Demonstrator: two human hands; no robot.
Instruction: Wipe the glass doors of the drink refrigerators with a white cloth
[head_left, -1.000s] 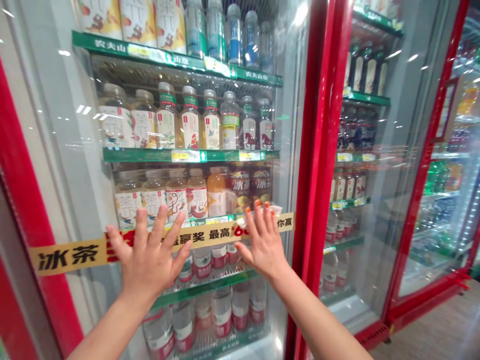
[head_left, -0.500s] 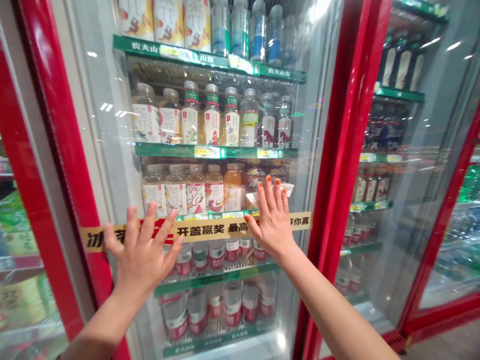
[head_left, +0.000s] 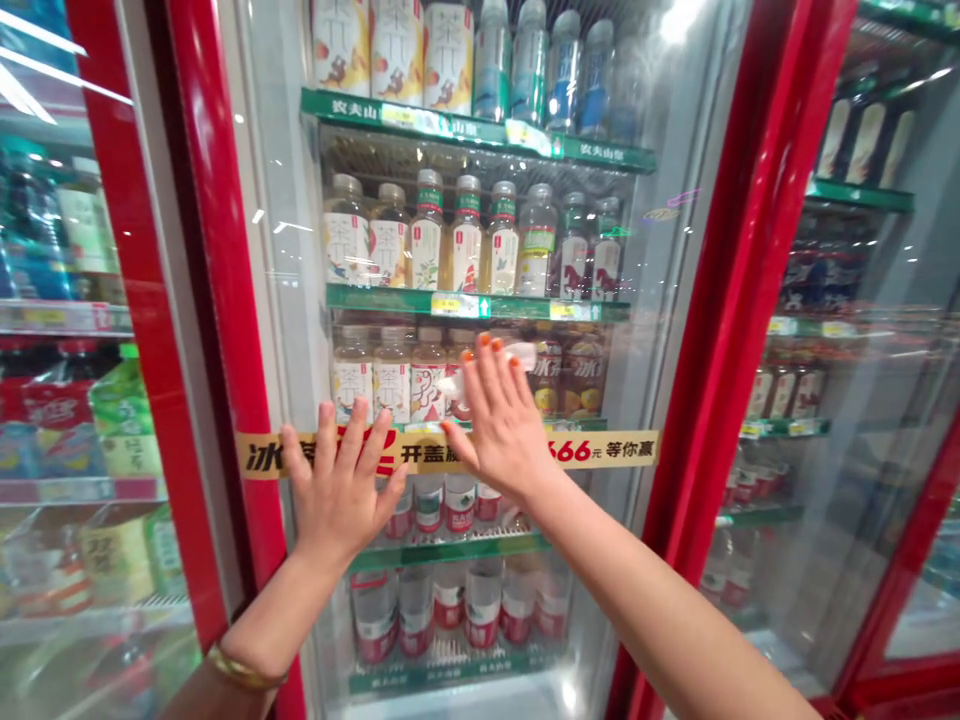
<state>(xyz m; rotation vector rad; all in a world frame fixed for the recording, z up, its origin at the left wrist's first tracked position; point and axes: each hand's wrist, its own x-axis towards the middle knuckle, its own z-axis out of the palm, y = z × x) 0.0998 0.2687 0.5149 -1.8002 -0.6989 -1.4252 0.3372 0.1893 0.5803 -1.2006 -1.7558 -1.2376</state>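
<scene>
My left hand [head_left: 339, 490] is open, fingers spread against the glass door [head_left: 675, 260] of a drinks cooler. It covers part of a gold strip [head_left: 630, 450] with printed characters. To its right, my right hand [head_left: 501, 415] lies flat with fingers extended, holding a crumpled white tissue [head_left: 521, 354] against the glass. The tissue shows at both sides of its fingertips; the rest is hidden beneath them. Behind the glass, bottled drinks [head_left: 390, 235] stand in rows on green-edged shelves [head_left: 405, 300]. The orange nails of my right hand are visible.
Red door frames [head_left: 225, 300] border the glass on the left, with another red frame [head_left: 742, 300] on the right. More coolers stand on both sides, including packaged drinks [head_left: 124, 410] at left. Lights reflect in the glass.
My right hand has slid left across the glass with the tissue, uncovering the right part of the strip. My left hand stays on the door. The view has shifted left.
</scene>
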